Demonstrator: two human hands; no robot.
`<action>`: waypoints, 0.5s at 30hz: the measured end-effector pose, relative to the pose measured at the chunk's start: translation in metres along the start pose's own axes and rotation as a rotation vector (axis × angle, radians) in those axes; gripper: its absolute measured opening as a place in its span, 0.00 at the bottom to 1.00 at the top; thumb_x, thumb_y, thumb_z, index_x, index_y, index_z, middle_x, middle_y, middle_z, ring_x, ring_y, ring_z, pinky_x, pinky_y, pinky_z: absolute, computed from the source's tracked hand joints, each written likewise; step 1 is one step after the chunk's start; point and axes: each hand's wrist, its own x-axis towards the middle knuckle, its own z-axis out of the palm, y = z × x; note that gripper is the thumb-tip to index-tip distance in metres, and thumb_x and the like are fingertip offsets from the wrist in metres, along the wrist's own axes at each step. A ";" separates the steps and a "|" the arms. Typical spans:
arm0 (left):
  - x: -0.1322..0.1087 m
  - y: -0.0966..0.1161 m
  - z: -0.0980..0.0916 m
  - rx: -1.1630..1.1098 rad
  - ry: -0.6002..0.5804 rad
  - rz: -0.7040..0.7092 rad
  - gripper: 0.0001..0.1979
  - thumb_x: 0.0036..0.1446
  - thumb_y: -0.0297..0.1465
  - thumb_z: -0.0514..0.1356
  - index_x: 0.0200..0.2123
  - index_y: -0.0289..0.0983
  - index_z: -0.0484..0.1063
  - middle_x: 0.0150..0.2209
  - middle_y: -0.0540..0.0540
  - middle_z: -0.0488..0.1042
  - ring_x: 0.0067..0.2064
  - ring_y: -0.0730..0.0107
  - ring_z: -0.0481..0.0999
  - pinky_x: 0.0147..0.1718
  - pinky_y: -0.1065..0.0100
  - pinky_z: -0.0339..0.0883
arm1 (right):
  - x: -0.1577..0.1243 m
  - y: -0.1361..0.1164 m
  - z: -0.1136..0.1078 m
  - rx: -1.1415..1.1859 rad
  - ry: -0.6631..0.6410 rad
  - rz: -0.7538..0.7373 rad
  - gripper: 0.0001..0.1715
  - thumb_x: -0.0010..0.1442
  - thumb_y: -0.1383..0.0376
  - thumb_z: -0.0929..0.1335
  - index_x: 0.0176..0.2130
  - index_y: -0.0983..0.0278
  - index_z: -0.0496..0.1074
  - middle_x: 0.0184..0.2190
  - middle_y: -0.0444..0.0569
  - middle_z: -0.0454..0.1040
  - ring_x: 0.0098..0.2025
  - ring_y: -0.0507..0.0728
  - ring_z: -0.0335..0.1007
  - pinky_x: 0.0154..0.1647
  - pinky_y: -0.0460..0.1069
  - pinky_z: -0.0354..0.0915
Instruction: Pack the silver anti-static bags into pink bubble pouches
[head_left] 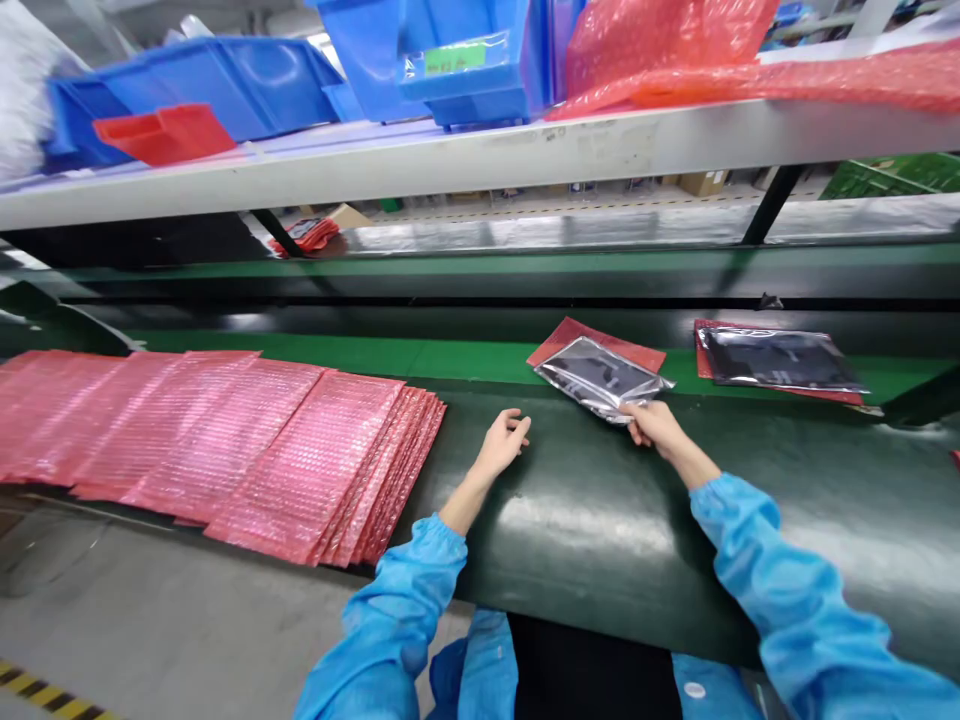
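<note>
My right hand point(654, 424) pinches the near right corner of a shiny clear-and-silver bag with a dark flat panel inside point(600, 372). Under that bag's far side lies a red bubble-wrap pouch point(576, 332), partly covered. My left hand point(504, 443) hovers over the dark green work surface point(570, 540), its fingers loosely curled and apart, with nothing in them. To its left, spread in an overlapping row, are several pink-red bubble-wrap pouches point(322, 450).
A second bagged dark panel point(780, 358) rests on red bubble wrap at the right, on the green belt point(375, 354). Above runs a white shelf point(480, 160) bearing blue bins point(465, 60), a red bin point(165, 133) and red bubble wrap point(667, 50). Dark posts support it.
</note>
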 end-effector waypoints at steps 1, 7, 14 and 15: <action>0.010 -0.002 0.005 0.021 0.043 0.029 0.16 0.68 0.38 0.55 0.53 0.35 0.70 0.43 0.39 0.81 0.37 0.62 0.83 0.39 0.60 0.78 | -0.019 0.012 0.002 0.033 -0.010 -0.009 0.29 0.63 0.59 0.68 0.13 0.62 0.64 0.09 0.48 0.63 0.11 0.48 0.51 0.14 0.43 0.51; 0.066 0.000 0.015 0.190 0.030 0.318 0.21 0.65 0.28 0.53 0.60 0.35 0.69 0.69 0.34 0.64 0.71 0.54 0.62 0.70 0.48 0.56 | -0.125 0.113 -0.017 0.265 -0.003 0.037 0.30 0.52 0.41 0.71 0.19 0.63 0.72 0.14 0.51 0.70 0.15 0.55 0.63 0.16 0.47 0.57; 0.099 0.021 0.036 0.638 -0.292 0.483 0.25 0.68 0.31 0.50 0.65 0.37 0.68 0.69 0.38 0.66 0.71 0.49 0.62 0.68 0.42 0.57 | -0.190 0.160 -0.068 0.556 0.382 0.177 0.21 0.36 0.53 0.81 0.26 0.65 0.80 0.26 0.50 0.79 0.28 0.61 0.76 0.28 0.49 0.70; 0.099 0.023 0.038 0.663 -0.258 0.475 0.23 0.68 0.32 0.50 0.63 0.37 0.70 0.67 0.38 0.68 0.70 0.48 0.64 0.67 0.43 0.58 | -0.195 0.160 -0.075 0.626 0.453 0.184 0.19 0.34 0.55 0.81 0.24 0.63 0.79 0.24 0.49 0.78 0.26 0.60 0.75 0.26 0.49 0.70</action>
